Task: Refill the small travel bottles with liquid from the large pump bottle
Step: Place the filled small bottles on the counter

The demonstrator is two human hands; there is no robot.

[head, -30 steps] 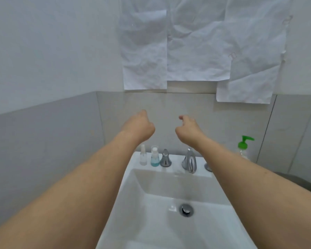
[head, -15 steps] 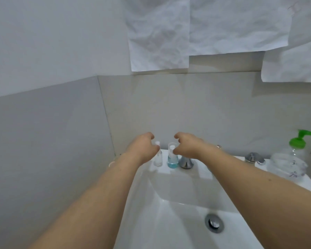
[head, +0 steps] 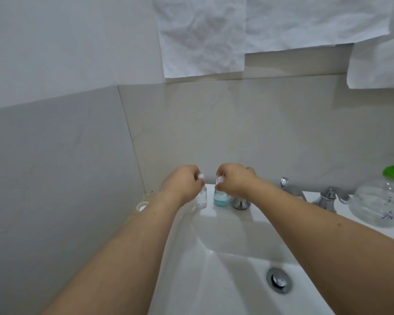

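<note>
Two hands pinching caps, left hand (head: 183, 183) on clear bottle (head: 201, 198), right hand (head: 234, 180) on blue bottle (head: 221, 197), sink (head: 214, 269) rear ledge

From my remote seat I saw a white sink (head: 223, 226) whose back ledge carried a clear travel bottle (head: 202, 198) just beside a blue-filled travel bottle (head: 221, 198), then chrome tap fittings (head: 328, 197), and a green-topped pump bottle (head: 378, 201) at the far right.
</note>
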